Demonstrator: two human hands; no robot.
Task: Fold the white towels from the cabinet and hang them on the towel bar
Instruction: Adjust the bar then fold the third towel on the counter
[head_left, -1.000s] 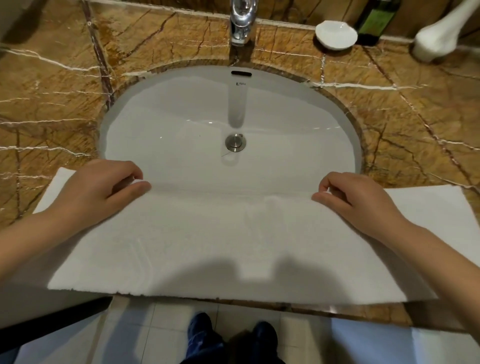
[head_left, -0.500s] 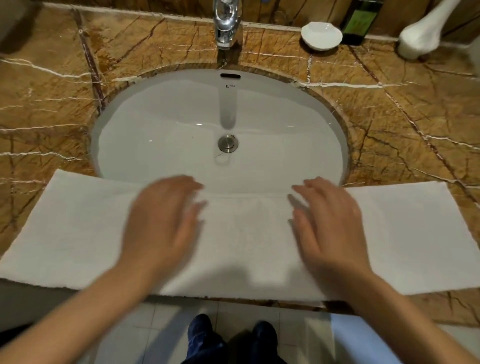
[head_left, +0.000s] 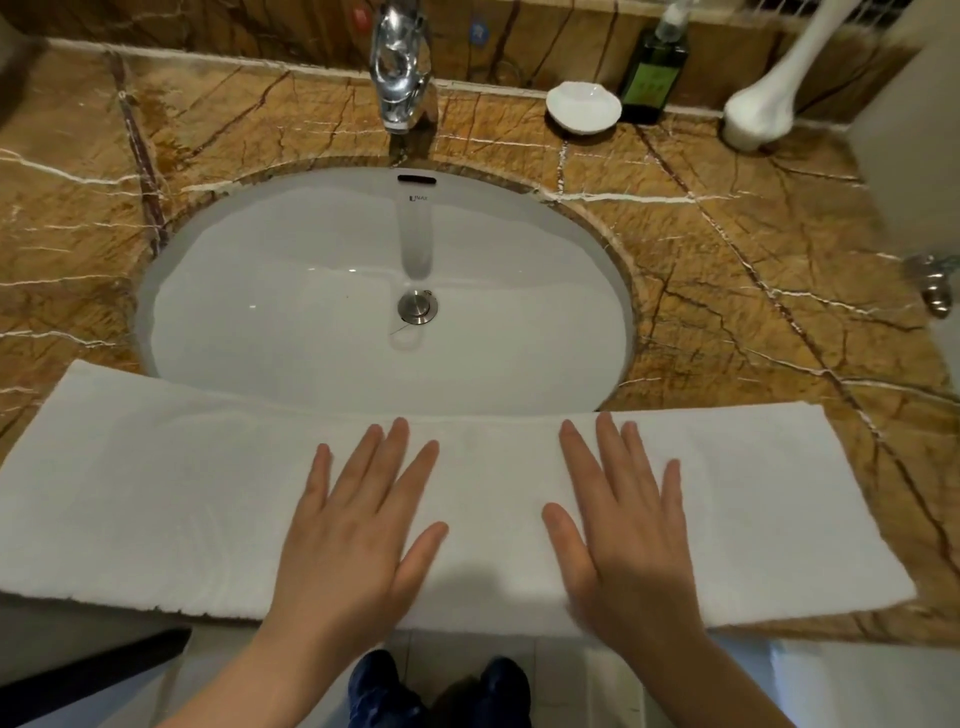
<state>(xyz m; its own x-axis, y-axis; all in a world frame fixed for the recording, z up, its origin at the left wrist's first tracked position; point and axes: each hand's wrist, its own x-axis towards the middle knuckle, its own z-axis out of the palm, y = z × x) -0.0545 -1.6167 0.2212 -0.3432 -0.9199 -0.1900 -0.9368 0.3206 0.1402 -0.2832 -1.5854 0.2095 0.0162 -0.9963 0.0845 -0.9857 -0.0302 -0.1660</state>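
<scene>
White terry towel (head_left: 753, 499), long flat rectangle, under both flat hands (head_left: 353, 530) (head_left: 628, 525).

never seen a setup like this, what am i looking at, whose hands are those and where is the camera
There is no machine here. A person wears a wide-angle camera on the head, looking forward and down, so you see the scene as they do. That is why their own arms come in from the bottom edge and their shoes show on the floor below.

The surface is a brown marble counter with a white sink set into it and a tap behind. Further back stand a small white dish and a green bottle.

A white towel lies as a long strip along the counter's front edge. The left hand and right hand lie flat on its middle, fingers straight. Neither has a grip on anything.
</scene>
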